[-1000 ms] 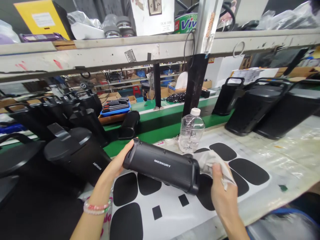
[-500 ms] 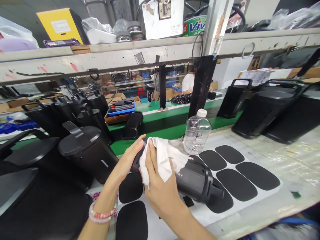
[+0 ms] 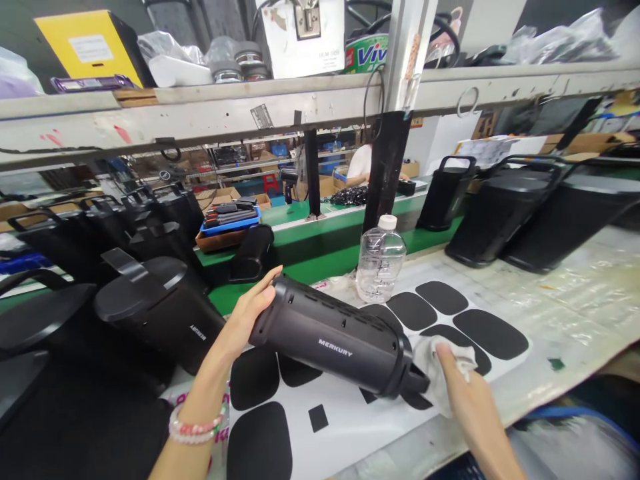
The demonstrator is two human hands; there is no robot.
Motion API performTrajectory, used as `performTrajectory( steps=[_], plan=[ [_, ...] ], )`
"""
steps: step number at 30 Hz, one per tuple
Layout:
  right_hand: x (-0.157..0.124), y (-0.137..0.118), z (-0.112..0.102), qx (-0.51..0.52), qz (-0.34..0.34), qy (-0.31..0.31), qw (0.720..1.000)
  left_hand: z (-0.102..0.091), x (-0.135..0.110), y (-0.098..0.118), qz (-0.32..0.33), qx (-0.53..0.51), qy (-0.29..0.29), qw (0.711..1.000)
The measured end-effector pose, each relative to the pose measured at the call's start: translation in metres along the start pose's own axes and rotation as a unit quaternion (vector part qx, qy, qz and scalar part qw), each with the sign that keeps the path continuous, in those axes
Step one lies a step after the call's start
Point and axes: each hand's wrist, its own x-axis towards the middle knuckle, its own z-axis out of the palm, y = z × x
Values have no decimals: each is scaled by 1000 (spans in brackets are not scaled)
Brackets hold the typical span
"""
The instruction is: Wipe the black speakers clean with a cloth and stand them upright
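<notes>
A black speaker (image 3: 330,337) with white MERKURY lettering lies slantwise above the white sheet, its handle end toward the lower right. My left hand (image 3: 255,310) grips its far left end, fingers over the edge and thumb on top. My right hand (image 3: 463,380) is closed on a crumpled white cloth (image 3: 433,363), just beyond the speaker's handle. Whether the cloth touches the handle I cannot tell. Under the speaker, the white sheet (image 3: 325,447) carries several black rounded pads (image 3: 490,332). Part of that sheet is hidden by the speaker.
Behind the speaker stands a clear bottle (image 3: 381,263) with a white cap. More black speakers crowd the left (image 3: 165,307) and the back right (image 3: 505,213). A metal shelf (image 3: 210,110) crosses above the bench, joined to a post (image 3: 387,160). A person (image 3: 360,163) is across the green surface.
My right hand has carried the cloth from the speaker's left end to past its handle end, uncovering the lettering. My left hand stays at the left end. The view has shifted slightly.
</notes>
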Motion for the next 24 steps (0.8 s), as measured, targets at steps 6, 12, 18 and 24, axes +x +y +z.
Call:
performTrajectory(
  steps=[6,12,18,24],
  plan=[
    [-13,-18,19,181,140,-146,963,-3,-12,5,148,56,-66,985],
    [-41,-54,30,366,108,1,924,2,-14,-5,233,-63,-25,970],
    [-43,-55,32,397,15,107,912,0,-16,-3,94,-114,-58,987],
    [-38,-28,37,261,-128,93,952,-13,-22,5,94,-131,-17,987]
  ],
)
